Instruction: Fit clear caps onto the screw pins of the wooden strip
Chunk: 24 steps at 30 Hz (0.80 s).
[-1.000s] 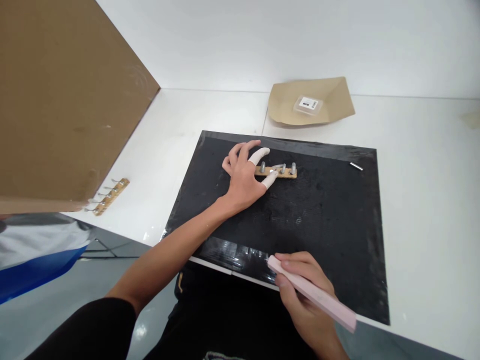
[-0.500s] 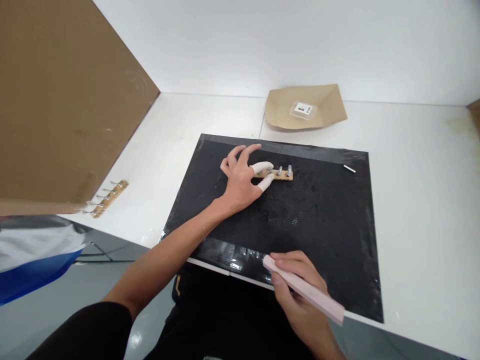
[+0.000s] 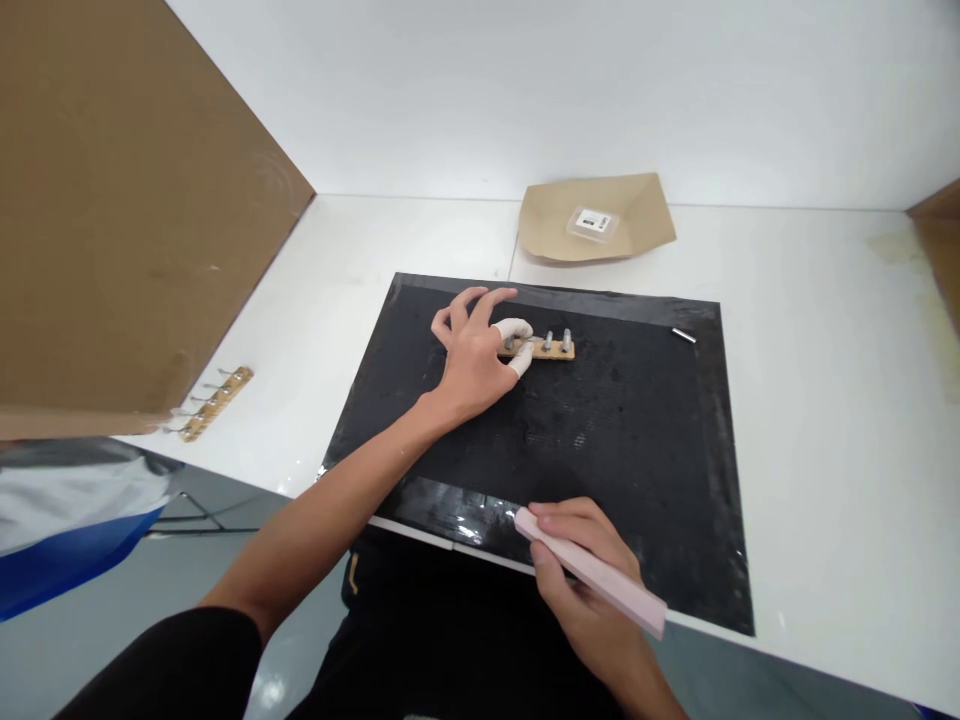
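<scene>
On the black mat lies a small wooden strip [image 3: 556, 352] with several short grey metal pieces [image 3: 566, 339] standing along it. My left hand [image 3: 476, 352], with white covers on thumb and index finger, reaches over its left part. Those two fingertips are pinched together at one of the metal pieces, which they mostly hide; the other fingers are spread. Near the mat's front edge, my right hand [image 3: 592, 580] grips a pale pink rectangular bar [image 3: 600, 572], like a sharpening stone. The bar slants, its far end pointing up and left.
A loose metal pin [image 3: 683, 335] lies on the right of the black mat [image 3: 637, 450]. Behind stands a cardboard tray [image 3: 544, 215] holding a clear labelled box [image 3: 592, 224]. At left, a wooden strip with metal hooks [image 3: 217, 403] sits beside a brown panel [image 3: 150, 220].
The whole view has shifted slightly, so things sit a little further left. My left index finger is bent more, its tip closer to the thumb. My right hand keeps its hold on the bar.
</scene>
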### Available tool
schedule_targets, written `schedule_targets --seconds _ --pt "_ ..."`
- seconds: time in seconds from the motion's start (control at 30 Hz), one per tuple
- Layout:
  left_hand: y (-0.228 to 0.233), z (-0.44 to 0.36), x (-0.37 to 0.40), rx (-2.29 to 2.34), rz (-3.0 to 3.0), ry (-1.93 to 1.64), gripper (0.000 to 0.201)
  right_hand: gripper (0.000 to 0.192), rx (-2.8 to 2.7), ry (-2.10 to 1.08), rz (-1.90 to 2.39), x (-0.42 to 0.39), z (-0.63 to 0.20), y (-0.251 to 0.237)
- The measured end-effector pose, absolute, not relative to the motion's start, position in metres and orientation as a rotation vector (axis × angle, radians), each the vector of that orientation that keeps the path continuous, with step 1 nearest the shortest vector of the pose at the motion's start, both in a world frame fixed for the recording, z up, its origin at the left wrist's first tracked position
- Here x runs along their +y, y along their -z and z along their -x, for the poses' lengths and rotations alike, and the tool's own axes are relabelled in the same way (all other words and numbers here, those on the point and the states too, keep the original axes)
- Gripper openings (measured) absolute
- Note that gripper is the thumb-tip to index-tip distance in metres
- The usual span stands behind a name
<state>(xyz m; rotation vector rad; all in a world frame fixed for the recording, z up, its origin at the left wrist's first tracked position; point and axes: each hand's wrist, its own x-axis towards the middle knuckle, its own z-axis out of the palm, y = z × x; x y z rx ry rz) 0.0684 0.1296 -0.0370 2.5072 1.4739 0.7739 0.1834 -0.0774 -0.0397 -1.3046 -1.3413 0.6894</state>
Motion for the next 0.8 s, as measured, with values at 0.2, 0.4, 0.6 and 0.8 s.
schedule_targets --seconds 0.2,0.4,0.6,0.8 --pt "0.039 -0.067 0.129 1.504 -2.504 -0.783 0.015 0.023 -1.347 -0.7 1.301 -0.077 -0.184 0.039" --pt "0.035 -0.064 0.127 1.481 -2.514 -0.74 0.028 0.023 -1.338 -0.723 1.3 -0.077 -0.184 0.036" --pt "0.021 -0.048 0.126 1.407 -2.549 -0.579 0.049 0.023 -1.34 -0.717 1.298 -0.076 -0.183 0.037" --pt "0.019 -0.023 0.127 1.415 -2.525 -0.444 0.058 0.022 -1.341 -0.715 1.3 -0.077 -0.182 0.042"
